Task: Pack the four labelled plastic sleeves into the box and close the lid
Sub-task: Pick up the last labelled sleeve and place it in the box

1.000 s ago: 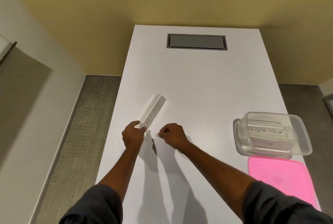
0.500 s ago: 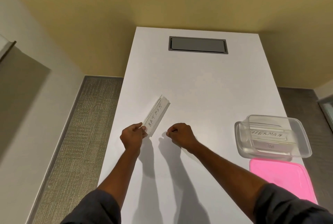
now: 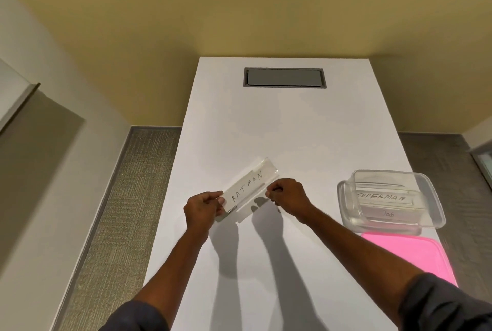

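Observation:
A clear plastic sleeve with a white label reading BATMAN is held above the white table, tilted up to the right. My left hand pinches its lower left end. My right hand is closed at the sleeve's lower right edge and touches it. At the right stands the clear plastic box, open, with a sleeve labelled SUPERMAN and another sleeve lying inside. The pink lid lies flat on the table just in front of the box.
The white table is long and narrow, with a grey recessed hatch near its far end. Grey carpet shows on both sides, a yellow wall behind. The box and lid sit close to the table's right edge.
The BATMAN sleeve has turned from edge-on to face me and moved slightly right. My right hand has come up to its right edge; my left hand keeps its grip.

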A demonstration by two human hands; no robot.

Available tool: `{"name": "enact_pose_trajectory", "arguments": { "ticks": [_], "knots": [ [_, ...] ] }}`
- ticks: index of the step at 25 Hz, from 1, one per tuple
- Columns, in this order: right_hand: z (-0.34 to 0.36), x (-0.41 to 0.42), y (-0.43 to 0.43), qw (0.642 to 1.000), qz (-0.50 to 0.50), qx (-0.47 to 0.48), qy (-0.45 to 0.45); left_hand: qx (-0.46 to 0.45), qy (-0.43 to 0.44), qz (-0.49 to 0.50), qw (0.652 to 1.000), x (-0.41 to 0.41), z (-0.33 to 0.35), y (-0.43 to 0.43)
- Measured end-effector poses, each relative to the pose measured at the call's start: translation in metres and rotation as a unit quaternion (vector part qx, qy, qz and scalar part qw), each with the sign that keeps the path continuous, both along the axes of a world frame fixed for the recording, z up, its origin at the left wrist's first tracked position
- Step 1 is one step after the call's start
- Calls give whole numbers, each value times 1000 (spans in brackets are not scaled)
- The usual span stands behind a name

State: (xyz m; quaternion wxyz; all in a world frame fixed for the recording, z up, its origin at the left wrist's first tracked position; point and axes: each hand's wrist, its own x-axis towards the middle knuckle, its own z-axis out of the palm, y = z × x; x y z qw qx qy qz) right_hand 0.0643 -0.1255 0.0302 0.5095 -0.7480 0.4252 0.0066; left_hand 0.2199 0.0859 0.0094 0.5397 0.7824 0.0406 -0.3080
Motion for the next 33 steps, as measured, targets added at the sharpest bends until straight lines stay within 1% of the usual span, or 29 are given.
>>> {"name": "enact_pose_trajectory", "arguments": {
  "ticks": [5, 8, 14, 17, 19, 22, 24, 27, 31, 33],
  "knots": [
    [12, -46, -39, 999, -50, -15, -7, 0, -39, -70, 997, -25, 20, -11],
    [18, -75, -58, 997, -73, -6, -8, 2, -61, -96, 994, -41, 30, -25],
    [33, -127, -93, 995, -94, -32, -11, 0, -87, -148, 985, -74, 48, -68],
    [45, -155, -116, 994, -52, -96, 10, -3, -107, -174, 979, -96, 55, -98],
    [52, -172, -132, 987, -5, -154, 36, -5, -118, -192, 974, -110, 59, -120],
    [62, -198, -156, 958, 56, -267, 83, -10, -146, -218, 965, -128, 65, -152],
    [70, -212, -173, 941, 82, -315, 93, -11, -164, -234, 958, -139, 69, -172],
    [79, -229, -202, 924, 142, -341, 95, -13, -179, -261, 949, -159, 74, -204],
    [82, -246, -232, 913, 199, -327, 143, -22, -193, -289, 937, -187, 77, -243],
    [80, -254, -242, 900, 224, -328, 176, -21, -200, -299, 933, -199, 77, -260]
  ]
}}
